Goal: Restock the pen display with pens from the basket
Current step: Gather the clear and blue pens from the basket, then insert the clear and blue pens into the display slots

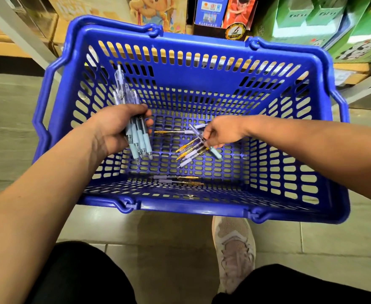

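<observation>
A blue plastic basket stands on the floor in front of me. My left hand grips a bunch of clear pens with pale blue grips, tips pointing down, inside the basket's left side. My right hand reaches into the basket and pinches one pen with a pale blue grip above a small heap of pens with gold and lilac parts. One loose pen lies between the hands, and two more lie near the basket's front wall. The pen display is out of view.
Shelves behind the basket hold green boxes, a blue and a red package and a cartoon-printed box. A white shelf post slants at the left. My shoe and knees sit just before the basket on the tiled floor.
</observation>
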Demonstrator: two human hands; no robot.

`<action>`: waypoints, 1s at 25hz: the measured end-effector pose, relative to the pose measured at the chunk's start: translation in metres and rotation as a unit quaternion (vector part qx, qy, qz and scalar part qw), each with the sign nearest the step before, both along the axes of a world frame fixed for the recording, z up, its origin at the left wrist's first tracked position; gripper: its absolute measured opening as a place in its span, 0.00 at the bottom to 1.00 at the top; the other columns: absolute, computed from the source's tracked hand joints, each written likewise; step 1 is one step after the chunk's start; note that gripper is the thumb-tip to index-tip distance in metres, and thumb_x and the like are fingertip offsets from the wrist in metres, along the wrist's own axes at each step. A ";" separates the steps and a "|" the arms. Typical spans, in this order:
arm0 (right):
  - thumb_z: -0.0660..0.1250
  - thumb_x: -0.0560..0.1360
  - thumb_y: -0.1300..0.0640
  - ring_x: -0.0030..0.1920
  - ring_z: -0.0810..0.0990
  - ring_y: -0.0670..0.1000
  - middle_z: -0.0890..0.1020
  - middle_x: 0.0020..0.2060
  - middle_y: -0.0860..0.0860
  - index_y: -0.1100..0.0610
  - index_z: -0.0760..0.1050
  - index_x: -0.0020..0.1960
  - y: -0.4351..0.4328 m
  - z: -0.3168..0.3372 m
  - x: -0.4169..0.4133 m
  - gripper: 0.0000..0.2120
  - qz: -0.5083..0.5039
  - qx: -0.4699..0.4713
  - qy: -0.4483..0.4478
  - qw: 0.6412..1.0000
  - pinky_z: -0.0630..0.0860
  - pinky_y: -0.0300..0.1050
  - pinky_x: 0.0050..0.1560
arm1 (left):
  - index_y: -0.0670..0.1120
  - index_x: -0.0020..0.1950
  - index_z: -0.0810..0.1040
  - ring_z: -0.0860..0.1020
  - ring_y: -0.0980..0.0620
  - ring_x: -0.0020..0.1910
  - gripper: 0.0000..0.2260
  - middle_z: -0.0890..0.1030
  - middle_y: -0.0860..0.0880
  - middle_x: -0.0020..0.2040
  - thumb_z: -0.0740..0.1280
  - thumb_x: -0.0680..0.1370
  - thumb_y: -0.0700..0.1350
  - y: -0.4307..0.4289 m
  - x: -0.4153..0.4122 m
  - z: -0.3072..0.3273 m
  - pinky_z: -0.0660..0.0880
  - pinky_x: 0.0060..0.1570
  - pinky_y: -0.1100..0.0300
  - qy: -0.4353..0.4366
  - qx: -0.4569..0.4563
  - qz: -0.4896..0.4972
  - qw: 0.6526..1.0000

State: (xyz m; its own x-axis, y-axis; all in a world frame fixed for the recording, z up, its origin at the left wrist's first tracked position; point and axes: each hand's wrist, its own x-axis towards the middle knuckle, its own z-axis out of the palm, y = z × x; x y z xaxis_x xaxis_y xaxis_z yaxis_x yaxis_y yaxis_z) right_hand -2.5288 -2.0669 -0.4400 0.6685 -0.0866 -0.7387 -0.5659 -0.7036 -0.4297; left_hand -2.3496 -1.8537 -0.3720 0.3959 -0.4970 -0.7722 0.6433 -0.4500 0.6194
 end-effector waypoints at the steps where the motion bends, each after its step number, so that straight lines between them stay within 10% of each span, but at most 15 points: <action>1: 0.69 0.79 0.54 0.46 0.86 0.48 0.86 0.44 0.50 0.58 0.81 0.53 0.005 0.000 0.002 0.08 -0.078 0.079 -0.005 0.994 0.82 0.44 0.51 | 0.45 0.50 0.80 0.83 0.55 0.35 0.04 0.84 0.52 0.37 0.66 0.82 0.43 -0.001 -0.001 0.001 0.83 0.38 0.59 -0.002 0.001 -0.005 1.000; 7: 0.69 0.77 0.65 0.47 0.86 0.52 0.85 0.46 0.57 0.61 0.78 0.56 0.014 0.023 0.022 0.08 -0.331 0.311 -0.055 0.889 0.84 0.51 0.51 | 0.42 0.48 0.83 0.85 0.55 0.36 0.05 0.87 0.50 0.40 0.72 0.77 0.43 -0.004 -0.004 0.002 0.82 0.36 0.60 -0.002 -0.005 -0.014 1.000; 18: 0.66 0.81 0.60 0.47 0.84 0.52 0.81 0.47 0.59 0.60 0.76 0.53 0.024 0.114 0.028 0.03 -0.398 0.320 -0.124 0.851 0.83 0.43 0.50 | 0.41 0.56 0.79 0.84 0.51 0.36 0.06 0.84 0.48 0.38 0.70 0.80 0.38 -0.020 -0.055 0.044 0.83 0.38 0.54 -0.009 -0.056 0.054 0.997; 25: 0.63 0.83 0.56 0.46 0.86 0.53 0.85 0.47 0.55 0.56 0.76 0.58 0.064 0.291 -0.007 0.07 -0.466 0.334 -0.101 0.813 0.82 0.49 0.53 | 0.41 0.56 0.81 0.84 0.45 0.42 0.05 0.85 0.42 0.46 0.66 0.82 0.38 -0.010 -0.081 0.207 0.84 0.48 0.45 0.026 -0.068 0.035 0.997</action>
State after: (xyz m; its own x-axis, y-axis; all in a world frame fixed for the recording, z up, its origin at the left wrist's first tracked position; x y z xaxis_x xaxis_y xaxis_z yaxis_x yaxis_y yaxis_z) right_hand -2.5359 -2.0031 -0.1495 0.6556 -0.2489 -0.7129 -0.5903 0.4198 -0.6895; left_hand -2.4309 -1.8641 -0.1646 0.3944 -0.5715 -0.7196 0.7032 -0.3164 0.6367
